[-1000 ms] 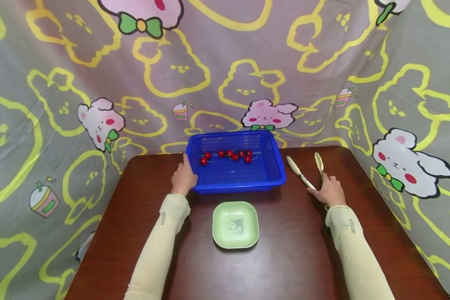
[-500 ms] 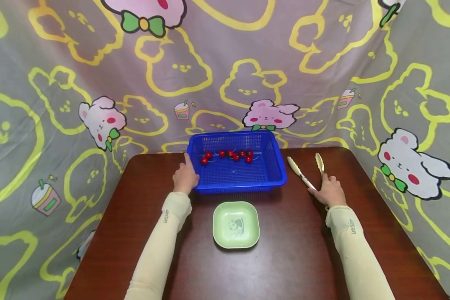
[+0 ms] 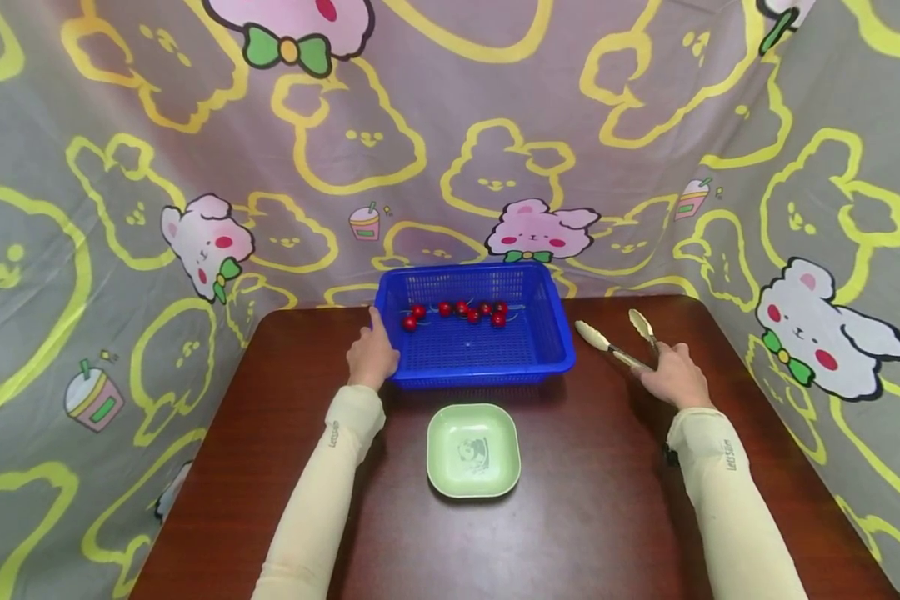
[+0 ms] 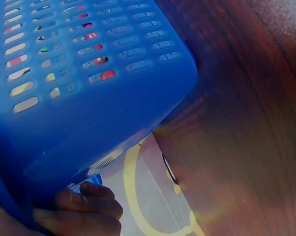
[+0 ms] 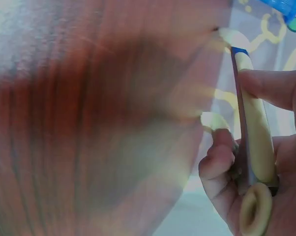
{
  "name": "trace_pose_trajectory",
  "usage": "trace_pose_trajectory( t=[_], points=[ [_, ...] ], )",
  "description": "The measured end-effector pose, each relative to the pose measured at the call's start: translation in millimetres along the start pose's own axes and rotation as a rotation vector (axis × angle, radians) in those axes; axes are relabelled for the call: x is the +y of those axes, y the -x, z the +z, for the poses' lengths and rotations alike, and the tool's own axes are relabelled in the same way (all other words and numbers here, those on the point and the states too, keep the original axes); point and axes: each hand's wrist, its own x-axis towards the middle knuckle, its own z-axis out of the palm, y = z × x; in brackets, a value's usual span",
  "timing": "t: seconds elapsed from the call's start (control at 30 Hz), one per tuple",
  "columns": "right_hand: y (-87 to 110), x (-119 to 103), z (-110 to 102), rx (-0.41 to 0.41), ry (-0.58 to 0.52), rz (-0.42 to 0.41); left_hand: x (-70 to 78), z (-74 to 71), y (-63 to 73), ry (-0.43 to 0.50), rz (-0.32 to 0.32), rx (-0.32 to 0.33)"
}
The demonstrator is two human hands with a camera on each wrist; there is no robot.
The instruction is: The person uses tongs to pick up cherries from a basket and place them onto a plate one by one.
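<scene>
My left hand (image 3: pixel 372 357) grips the left rim of a blue plastic basket (image 3: pixel 465 367); the left wrist view has its fingers (image 4: pixel 89 209) curled under that rim. Several red cherries (image 3: pixel 473 316) with stems lie inside the basket, toward its back. To the right of the basket, my right hand (image 3: pixel 677 377) holds a pair of tongs (image 3: pixel 621 353) with cream tips spread apart, pointing away from me. Seen from the right wrist, the thumb lies along one cream handle (image 5: pixel 258 132) and fingers curl at the other arm, with a ring at the handle end.
A light green square dish (image 3: pixel 474 475) with a panda print sits in front of the basket. All of it stands on a dark brown wooden table (image 3: pixel 585 517). Patterned grey cloth (image 3: pixel 390 125) hangs around the back and sides.
My right hand has shifted slightly right, and the tongs have turned, tips leaning more to the left. My left hand and the basket stay in place.
</scene>
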Motion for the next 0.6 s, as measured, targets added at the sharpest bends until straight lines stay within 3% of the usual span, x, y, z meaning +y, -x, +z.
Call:
trace_pose_trajectory(
  t=[0.37, 0.6],
  points=[
    [10.8, -7, -23, 0.032, -0.034, -0.013, 2.2, -1.3, -1.3, -0.004, 0.002, -0.002],
    [23.2, -35, -46, 0.083, -0.116, -0.081, -0.4, -0.4, -0.8, 0.000, -0.006, -0.009]
  ],
)
